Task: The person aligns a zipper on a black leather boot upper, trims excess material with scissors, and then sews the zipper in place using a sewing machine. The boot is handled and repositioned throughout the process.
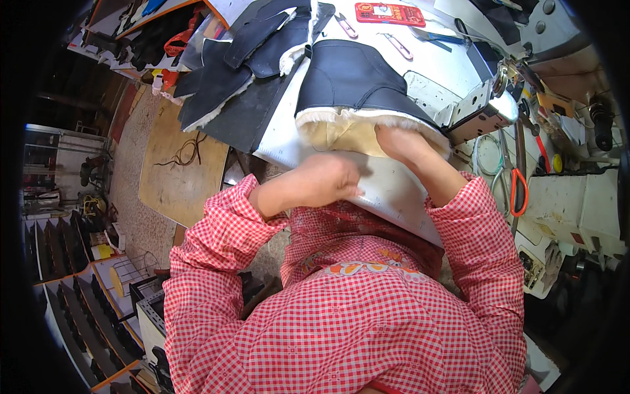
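A dark boot upper (352,74) with pale fleece lining lies on the white table (389,189), its fleece-edged opening towards me. My right hand (399,143) reaches into that opening against the cream lining (347,138); its fingertips are hidden inside. Just in front of the opening, my left hand (327,180) hovers over the table's near edge, blurred, with its fingers curled. Whether it pinches anything small cannot be made out. The metal arm of a sewing machine (480,111) stands right of the upper, close to its lower right corner.
More dark fleece-backed pieces (216,91) are piled at the left. Pink thread snips (397,47) and a red case (390,15) bearing writing lie behind the upper. Scissors with orange handles (519,192) hang at the right. A wooden board (182,170) holds a coiled cord (189,150).
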Demonstrator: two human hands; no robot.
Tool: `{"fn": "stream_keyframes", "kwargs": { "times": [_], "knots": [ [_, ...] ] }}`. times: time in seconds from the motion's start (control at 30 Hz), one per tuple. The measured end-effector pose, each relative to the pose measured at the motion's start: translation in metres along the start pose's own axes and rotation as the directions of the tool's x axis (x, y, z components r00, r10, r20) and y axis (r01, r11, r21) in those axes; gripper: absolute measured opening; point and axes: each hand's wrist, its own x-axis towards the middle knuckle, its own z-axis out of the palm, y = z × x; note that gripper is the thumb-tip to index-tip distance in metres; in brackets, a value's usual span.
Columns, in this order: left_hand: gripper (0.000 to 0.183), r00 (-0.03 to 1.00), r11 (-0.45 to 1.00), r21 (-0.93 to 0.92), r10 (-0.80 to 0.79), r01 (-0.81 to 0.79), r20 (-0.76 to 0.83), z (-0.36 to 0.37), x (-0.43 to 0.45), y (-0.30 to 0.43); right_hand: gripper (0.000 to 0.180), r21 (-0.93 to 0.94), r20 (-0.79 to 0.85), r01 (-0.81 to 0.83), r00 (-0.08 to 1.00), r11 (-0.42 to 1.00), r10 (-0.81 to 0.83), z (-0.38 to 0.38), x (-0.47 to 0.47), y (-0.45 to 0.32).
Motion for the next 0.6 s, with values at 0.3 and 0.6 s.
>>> {"fn": "stream_keyframes", "kwargs": {
  "times": [0.3,0.6],
  "knots": [
    [0.024,0.658,0.845,0.258,-0.139,0.469,-0.740,0.020,0.064,-0.046,0.030,-0.775,-0.092,0.126,0.947,0.619,-0.307,0.012,0.000,0.006],
    [0.036,0.740,0.782,0.123,-0.509,0.611,-0.440,0.010,0.067,-0.044,0.028,-0.369,-0.179,0.096,0.969,0.925,-0.172,0.006,-0.020,0.002]
  ]
}}
